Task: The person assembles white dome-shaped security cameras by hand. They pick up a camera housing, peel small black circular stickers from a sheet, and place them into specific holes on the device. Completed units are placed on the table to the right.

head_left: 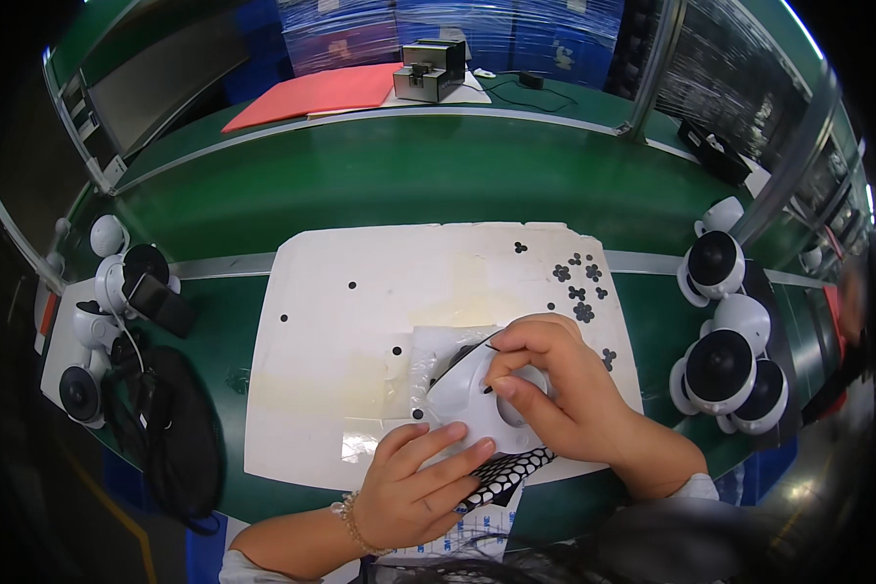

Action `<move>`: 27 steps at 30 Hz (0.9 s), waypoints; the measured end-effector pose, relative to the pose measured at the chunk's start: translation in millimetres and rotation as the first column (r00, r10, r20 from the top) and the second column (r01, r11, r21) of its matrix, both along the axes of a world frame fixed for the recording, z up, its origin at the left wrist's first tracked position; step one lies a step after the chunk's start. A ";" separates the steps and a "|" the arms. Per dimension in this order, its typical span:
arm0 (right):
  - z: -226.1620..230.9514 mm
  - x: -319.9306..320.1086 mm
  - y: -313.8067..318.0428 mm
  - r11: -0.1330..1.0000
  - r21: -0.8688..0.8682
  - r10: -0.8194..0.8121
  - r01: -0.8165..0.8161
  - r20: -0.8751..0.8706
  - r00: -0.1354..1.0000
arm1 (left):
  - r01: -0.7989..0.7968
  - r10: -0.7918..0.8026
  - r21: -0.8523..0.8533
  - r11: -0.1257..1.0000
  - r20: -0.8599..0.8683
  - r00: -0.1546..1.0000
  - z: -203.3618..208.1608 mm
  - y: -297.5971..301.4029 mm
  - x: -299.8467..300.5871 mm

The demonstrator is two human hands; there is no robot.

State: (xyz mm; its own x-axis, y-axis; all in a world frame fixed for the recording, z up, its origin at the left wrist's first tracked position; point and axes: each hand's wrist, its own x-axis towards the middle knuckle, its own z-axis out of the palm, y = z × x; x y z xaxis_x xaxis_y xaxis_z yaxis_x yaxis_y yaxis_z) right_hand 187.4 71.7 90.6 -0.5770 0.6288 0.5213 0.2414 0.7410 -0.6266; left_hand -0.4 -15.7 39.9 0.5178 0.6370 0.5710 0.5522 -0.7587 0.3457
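In the middle of the bench, a white camera unit (462,389) with a rounded body and ring-like stand lies tilted on a clear-wrapped white pad (424,362). My left hand (414,487) steadies its near side, fingers spread along the white shell. My right hand (555,384) is over the stand, thumb and forefinger pinched at a small black dot (488,390) against the white surface. Whether the dot is stuck down or held, I cannot make out. Under the unit's near edge lies a black sheet with round white holes (511,474).
A large white board (321,380) covers the bench, with loose black dots and clustered black dots (582,311) at its right. White cameras (718,365) stand at the right; more cameras (80,392) and a black pouch (180,428) lie left. A metal block (428,73) sits on the back shelf.
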 end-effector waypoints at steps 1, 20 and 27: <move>-0.7 -0.1 -0.1 1.000 -0.002 -0.003 0.003 -0.006 1.000 | -0.001 0.001 0.004 1.000 -0.001 1.000 -0.5 0.0 0.0; -4.5 -1.8 -4.7 0.994 0.087 -0.059 0.060 -0.012 0.998 | -0.012 0.012 -0.007 1.000 0.011 1.000 -0.8 0.0 0.8; 8.5 7.0 -31.7 0.826 0.557 -0.323 0.086 0.342 0.882 | -0.026 0.027 0.031 0.999 -0.016 1.000 1.1 0.5 1.7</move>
